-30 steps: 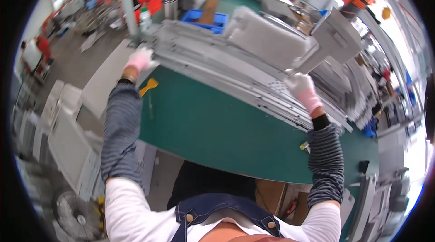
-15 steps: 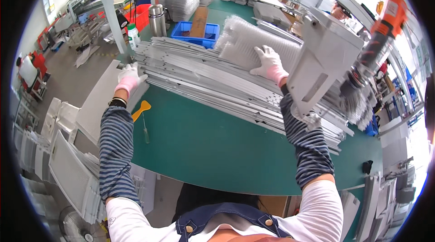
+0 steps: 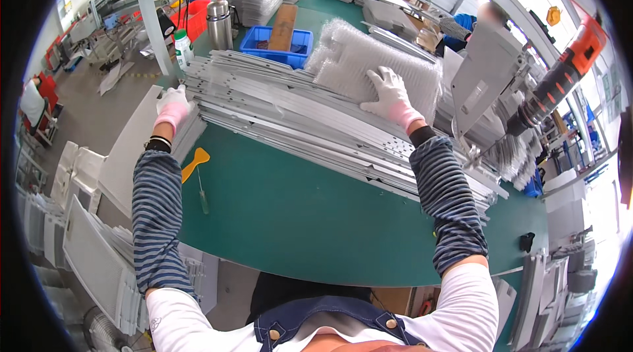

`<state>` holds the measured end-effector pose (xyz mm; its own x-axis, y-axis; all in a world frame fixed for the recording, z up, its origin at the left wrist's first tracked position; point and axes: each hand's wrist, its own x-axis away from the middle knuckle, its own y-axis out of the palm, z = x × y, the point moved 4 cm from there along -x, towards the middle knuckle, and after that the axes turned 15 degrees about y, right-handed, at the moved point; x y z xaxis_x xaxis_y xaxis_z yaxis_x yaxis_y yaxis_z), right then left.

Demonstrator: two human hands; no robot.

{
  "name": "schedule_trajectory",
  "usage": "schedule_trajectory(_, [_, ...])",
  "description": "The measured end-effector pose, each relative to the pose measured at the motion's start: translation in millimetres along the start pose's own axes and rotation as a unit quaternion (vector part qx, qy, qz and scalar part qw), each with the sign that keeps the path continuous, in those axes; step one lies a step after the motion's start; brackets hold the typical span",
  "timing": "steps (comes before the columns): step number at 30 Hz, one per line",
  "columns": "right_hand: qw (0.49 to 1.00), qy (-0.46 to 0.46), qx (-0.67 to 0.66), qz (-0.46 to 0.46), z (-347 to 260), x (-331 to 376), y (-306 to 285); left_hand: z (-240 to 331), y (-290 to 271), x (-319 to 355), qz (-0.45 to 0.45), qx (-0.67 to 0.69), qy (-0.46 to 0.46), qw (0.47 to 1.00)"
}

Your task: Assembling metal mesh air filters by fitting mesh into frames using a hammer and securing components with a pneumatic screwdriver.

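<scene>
Long pale metal strips [image 3: 264,98], several with small holes, lie in a wide pile across the green table. At the pile's left end is my left hand [image 3: 174,103], in a white glove with a pink cuff. Its thumb stands apart from the bent fingers, against the strip ends; the fingertips are partly hidden. My right hand [image 3: 391,96], gloved the same way, rests with spread fingers on a stack of clear bubble wrap [image 3: 356,55]. The bubble wrap lies over the strips' far side.
A yellow scraper [image 3: 196,163] and a thin screwdriver [image 3: 203,202] lie on the green table [image 3: 297,220]. Behind the strips stand a blue bin [image 3: 254,42], a steel flask [image 3: 219,26] and a white bottle [image 3: 182,47]. An orange-and-black power tool [image 3: 560,78] hangs at right. Co-workers stand beyond.
My view has shifted, so most things sit further left, while the hanging tool and pale bracket appear further right. Both hands keep their places, left at the strip ends, right on the bubble wrap.
</scene>
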<state>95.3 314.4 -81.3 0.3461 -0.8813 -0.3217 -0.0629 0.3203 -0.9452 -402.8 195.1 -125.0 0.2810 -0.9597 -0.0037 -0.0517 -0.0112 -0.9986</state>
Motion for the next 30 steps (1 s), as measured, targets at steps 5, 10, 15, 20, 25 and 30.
schedule_trajectory(5, [0.984, 0.065, -0.162, -0.042, 15, -7, -9, -6, -6, 4, -0.007, -0.036, 0.038, 0.999])
schedule_trajectory(10, [0.973, 0.021, -0.216, -0.082, 12, -7, -22, -33, -6, 3, 0.057, 0.143, 0.079, 0.985])
schedule_trajectory(15, [0.969, 0.028, -0.238, -0.064, 33, -10, -22, -44, 1, -16, 0.107, 0.205, 0.073, 0.97])
schedule_trajectory(20, [0.971, -0.057, -0.233, 0.004, 17, -6, -19, -73, -18, -3, 0.335, 0.11, 0.017, 0.936])
schedule_trajectory(25, [0.969, -0.079, -0.068, 0.226, 71, 5, -13, -13, -153, 96, 0.491, -0.158, -0.043, 0.856])
schedule_trajectory(30, [0.932, -0.042, -0.031, 0.359, 29, 23, -56, -25, -221, 193, 0.642, -0.239, 0.05, 0.727])
